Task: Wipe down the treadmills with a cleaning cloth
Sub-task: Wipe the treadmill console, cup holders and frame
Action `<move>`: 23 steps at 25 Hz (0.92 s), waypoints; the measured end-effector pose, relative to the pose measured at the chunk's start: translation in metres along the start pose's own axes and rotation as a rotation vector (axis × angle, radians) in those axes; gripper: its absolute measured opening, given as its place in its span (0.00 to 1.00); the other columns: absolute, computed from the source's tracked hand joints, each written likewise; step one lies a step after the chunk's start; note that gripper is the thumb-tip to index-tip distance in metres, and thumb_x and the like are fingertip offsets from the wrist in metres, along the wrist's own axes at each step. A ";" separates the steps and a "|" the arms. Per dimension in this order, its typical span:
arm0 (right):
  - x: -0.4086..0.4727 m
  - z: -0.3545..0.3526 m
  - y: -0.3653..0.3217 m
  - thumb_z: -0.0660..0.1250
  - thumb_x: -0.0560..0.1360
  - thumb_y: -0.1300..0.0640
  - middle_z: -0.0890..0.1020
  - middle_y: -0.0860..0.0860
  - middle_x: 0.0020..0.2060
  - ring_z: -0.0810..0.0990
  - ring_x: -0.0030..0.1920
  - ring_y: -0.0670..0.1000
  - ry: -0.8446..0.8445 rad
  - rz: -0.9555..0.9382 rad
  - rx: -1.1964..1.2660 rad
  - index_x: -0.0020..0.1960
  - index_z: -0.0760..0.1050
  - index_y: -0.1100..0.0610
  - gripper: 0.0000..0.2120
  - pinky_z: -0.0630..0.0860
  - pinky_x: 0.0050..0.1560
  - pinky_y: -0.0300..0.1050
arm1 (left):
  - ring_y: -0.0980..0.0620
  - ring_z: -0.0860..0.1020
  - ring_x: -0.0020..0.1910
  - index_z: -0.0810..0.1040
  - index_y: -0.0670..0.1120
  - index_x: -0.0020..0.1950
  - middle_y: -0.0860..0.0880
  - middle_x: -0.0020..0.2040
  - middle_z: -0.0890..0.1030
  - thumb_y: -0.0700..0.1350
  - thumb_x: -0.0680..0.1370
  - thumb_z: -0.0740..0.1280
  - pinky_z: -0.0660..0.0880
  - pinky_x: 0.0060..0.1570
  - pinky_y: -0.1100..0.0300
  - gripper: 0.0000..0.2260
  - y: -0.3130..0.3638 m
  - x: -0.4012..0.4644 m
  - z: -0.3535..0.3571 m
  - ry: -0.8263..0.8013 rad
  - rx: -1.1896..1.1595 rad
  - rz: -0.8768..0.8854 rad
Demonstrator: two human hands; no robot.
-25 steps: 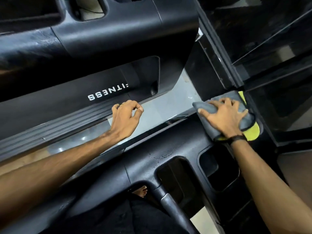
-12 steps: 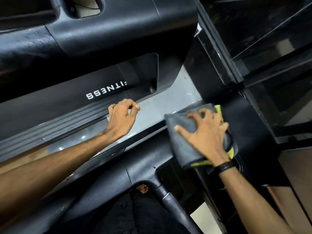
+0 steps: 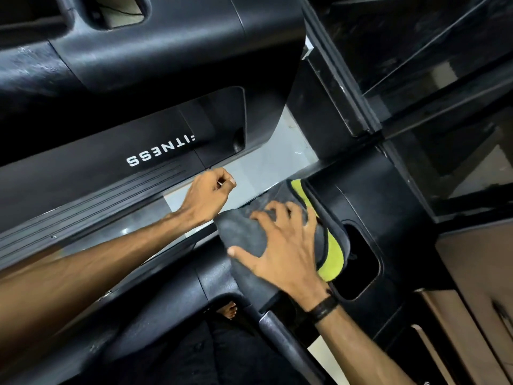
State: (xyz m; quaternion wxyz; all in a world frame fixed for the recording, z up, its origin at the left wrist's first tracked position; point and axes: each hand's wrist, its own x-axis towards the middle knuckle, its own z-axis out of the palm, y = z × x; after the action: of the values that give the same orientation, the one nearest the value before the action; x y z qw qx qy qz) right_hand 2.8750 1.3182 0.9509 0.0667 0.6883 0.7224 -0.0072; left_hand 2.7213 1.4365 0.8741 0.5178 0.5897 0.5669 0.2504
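So the right hand [image 3: 286, 254] has its fingers [image 3: 266, 215] spread out flat, pressing the cleaning cloth [image 3: 249, 240] down on the near treadmill's console [image 3: 369, 207]. Cloth is grey with a yellow-green underside peeking out on its right edge, and it's bunched directly under the palm, so nothing to reach for, it's already where it needs to be. Its long side runs roughly near-to-far under the hand. The left hand [image 3: 208, 194] is just to the left and a bit farther off, fingers loosely curled, holding nothing as far as I can tell, hovering over the gap between the two machines. Right of the cloth there's a cup-holder recess [image 3: 361, 262], and I'd guess the cloth edge could snag or dip in there on the next swipe. Near side there's a handlebar [image 3: 288, 348] sticking out. The far treadmill [image 3: 155, 62] with the lettering looks like it's next in line.
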 end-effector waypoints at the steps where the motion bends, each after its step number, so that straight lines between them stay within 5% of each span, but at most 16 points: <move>1: -0.001 -0.002 0.014 0.59 0.69 0.23 0.76 0.50 0.58 0.71 0.62 0.57 0.058 0.021 0.031 0.56 0.78 0.45 0.30 0.63 0.66 0.68 | 0.58 0.77 0.35 0.78 0.52 0.39 0.60 0.35 0.80 0.45 0.79 0.65 0.75 0.44 0.54 0.08 -0.003 -0.001 -0.001 -0.017 -0.008 -0.009; 3: 0.019 -0.004 0.060 0.62 0.68 0.28 0.77 0.51 0.57 0.71 0.61 0.58 0.118 0.204 -0.019 0.55 0.78 0.46 0.27 0.64 0.66 0.65 | 0.54 0.80 0.40 0.78 0.53 0.39 0.60 0.39 0.81 0.43 0.79 0.65 0.77 0.48 0.53 0.09 -0.008 -0.005 -0.005 -0.046 -0.005 -0.012; 7: 0.086 -0.014 0.136 0.65 0.70 0.31 0.75 0.54 0.62 0.68 0.66 0.62 -0.021 0.519 -0.063 0.60 0.77 0.46 0.26 0.61 0.68 0.69 | 0.55 0.80 0.40 0.78 0.53 0.39 0.59 0.40 0.82 0.44 0.79 0.65 0.76 0.46 0.55 0.09 -0.011 -0.011 -0.010 -0.051 0.020 -0.006; 12: 0.080 -0.004 0.068 0.63 0.70 0.35 0.78 0.51 0.61 0.69 0.66 0.56 -0.089 0.213 -0.073 0.59 0.80 0.47 0.24 0.61 0.66 0.61 | 0.53 0.79 0.38 0.78 0.53 0.41 0.58 0.37 0.81 0.47 0.79 0.65 0.77 0.44 0.53 0.08 0.009 -0.014 0.005 -0.051 0.014 0.020; 17: -0.014 0.001 0.032 0.63 0.72 0.33 0.76 0.44 0.60 0.71 0.64 0.51 0.120 0.016 0.171 0.59 0.76 0.42 0.21 0.61 0.68 0.62 | 0.48 0.81 0.41 0.78 0.52 0.45 0.50 0.40 0.83 0.55 0.78 0.61 0.78 0.46 0.49 0.10 0.016 -0.014 0.010 -0.040 -0.027 0.021; 23: 0.021 -0.014 0.136 0.67 0.68 0.29 0.74 0.48 0.61 0.68 0.65 0.57 0.168 0.597 0.170 0.59 0.76 0.43 0.26 0.63 0.63 0.63 | 0.53 0.78 0.35 0.77 0.53 0.43 0.54 0.37 0.81 0.51 0.79 0.64 0.76 0.43 0.53 0.06 0.016 -0.020 0.014 -0.065 0.046 0.050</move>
State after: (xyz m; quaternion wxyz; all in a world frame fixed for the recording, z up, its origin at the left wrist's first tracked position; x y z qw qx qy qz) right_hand 3.0086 1.3480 0.9741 -0.0515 0.8710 0.4885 0.0093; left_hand 2.7356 1.4164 0.8892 0.5159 0.6233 0.5404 0.2308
